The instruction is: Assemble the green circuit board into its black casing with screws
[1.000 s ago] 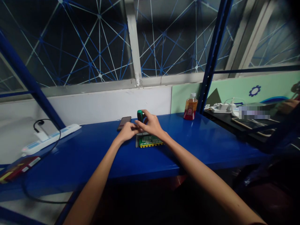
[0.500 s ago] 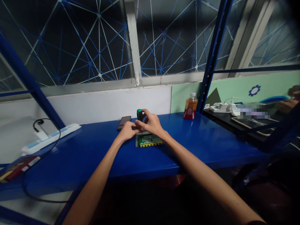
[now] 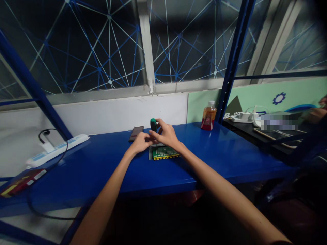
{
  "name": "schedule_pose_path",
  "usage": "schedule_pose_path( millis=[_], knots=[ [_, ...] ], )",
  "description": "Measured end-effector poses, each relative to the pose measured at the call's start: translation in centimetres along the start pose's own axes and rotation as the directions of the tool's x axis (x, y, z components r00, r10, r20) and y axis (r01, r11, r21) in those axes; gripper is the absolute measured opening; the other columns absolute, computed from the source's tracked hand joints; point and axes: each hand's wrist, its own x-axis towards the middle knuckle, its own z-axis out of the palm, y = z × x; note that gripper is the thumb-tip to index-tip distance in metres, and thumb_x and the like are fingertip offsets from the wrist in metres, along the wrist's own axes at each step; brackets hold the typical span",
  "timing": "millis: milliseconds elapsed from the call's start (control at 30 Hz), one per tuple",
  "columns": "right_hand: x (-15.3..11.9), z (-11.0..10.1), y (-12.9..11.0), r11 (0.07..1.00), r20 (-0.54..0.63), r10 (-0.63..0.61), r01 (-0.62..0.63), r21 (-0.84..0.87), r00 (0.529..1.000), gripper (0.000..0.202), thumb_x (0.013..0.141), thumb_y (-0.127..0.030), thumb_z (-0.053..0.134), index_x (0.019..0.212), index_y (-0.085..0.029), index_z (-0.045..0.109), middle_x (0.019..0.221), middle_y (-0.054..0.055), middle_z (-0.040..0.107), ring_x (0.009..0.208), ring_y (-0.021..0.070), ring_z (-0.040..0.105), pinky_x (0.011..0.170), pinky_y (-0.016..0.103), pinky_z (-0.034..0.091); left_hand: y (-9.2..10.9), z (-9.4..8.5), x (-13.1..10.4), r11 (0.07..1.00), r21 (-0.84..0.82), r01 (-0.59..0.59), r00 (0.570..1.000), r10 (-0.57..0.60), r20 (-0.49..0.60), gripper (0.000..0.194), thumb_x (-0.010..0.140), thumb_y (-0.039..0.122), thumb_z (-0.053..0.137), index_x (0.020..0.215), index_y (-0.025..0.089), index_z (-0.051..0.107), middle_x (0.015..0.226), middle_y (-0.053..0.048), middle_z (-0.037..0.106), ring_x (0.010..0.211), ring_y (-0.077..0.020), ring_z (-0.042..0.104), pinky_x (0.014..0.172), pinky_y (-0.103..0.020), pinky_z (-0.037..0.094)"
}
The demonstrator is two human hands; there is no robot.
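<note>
A screwdriver with a green and black handle stands upright over a green circuit board. My right hand is closed round its handle. My left hand is beside it, fingers drawn together near the screwdriver's shaft at the board's far left side. Whatever those fingertips pinch is hidden. Yellow connectors line the board's near edge, and a grey plate shows under its left side. The screwdriver's tip cannot be made out.
Behind my left hand a phone lies on the blue table. A drink bottle stands at the back right. On the left are a white power strip with a black cable and a red box. A person's hand shows far right.
The whole view has shifted slightly to the right. Both my hands and the screwdriver keep nearly the same pose over the board.
</note>
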Motion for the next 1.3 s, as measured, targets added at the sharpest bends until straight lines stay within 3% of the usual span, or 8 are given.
schedule_pose_path(
  millis=[233,633,1000,1300],
  knots=[
    [-0.01,-0.04,-0.15,1.000,-0.007,0.014,-0.014,-0.021,1.000,0.045,0.081,-0.046,0.055,0.119,-0.023,0.050,0.082,0.002,0.068,0.065,0.0165,0.062,0.063,0.030,0.044,-0.18,0.16,0.12,0.999,0.029,0.029,0.999,-0.028,-0.045,0.017,0.069,0.024,0.069,0.077,0.011,0.076,0.080,-0.008,0.076,0.074,-0.0244,0.068,0.071,-0.032,0.050],
    [-0.02,-0.14,0.06,1.000,0.003,0.004,-0.004,0.009,1.000,0.047,0.083,-0.047,0.052,0.122,-0.022,0.049,0.082,0.003,0.068,0.064,0.0163,0.062,0.064,0.030,0.045,0.17,-0.03,0.00,1.000,0.018,-0.019,0.999,0.019,0.036,0.020,0.075,0.016,0.060,0.084,0.015,0.078,0.081,-0.007,0.076,0.077,-0.0214,0.068,0.074,-0.029,0.050],
    [-0.10,-0.41,-0.02,0.999,0.015,-0.022,0.022,-0.043,1.000,0.048,0.083,-0.046,0.054,0.123,-0.021,0.048,0.083,0.003,0.069,0.064,0.0152,0.061,0.059,0.028,0.041,-0.68,0.01,0.25,1.000,0.007,0.006,0.998,-0.006,-0.062,0.018,0.072,0.024,0.067,0.080,0.012,0.078,0.077,-0.007,0.075,0.070,-0.0212,0.065,0.069,-0.029,0.048],
    [-0.10,-0.39,0.04,0.999,0.024,-0.021,0.022,-0.043,0.999,0.048,0.083,-0.045,0.053,0.125,-0.021,0.047,0.084,0.003,0.069,0.066,0.0157,0.061,0.060,0.028,0.042,-0.43,-0.04,0.25,0.997,-0.073,0.031,0.999,-0.029,0.026,0.019,0.074,0.021,0.065,0.085,0.014,0.078,0.078,-0.006,0.075,0.077,-0.0214,0.066,0.075,-0.029,0.049]
  ],
)
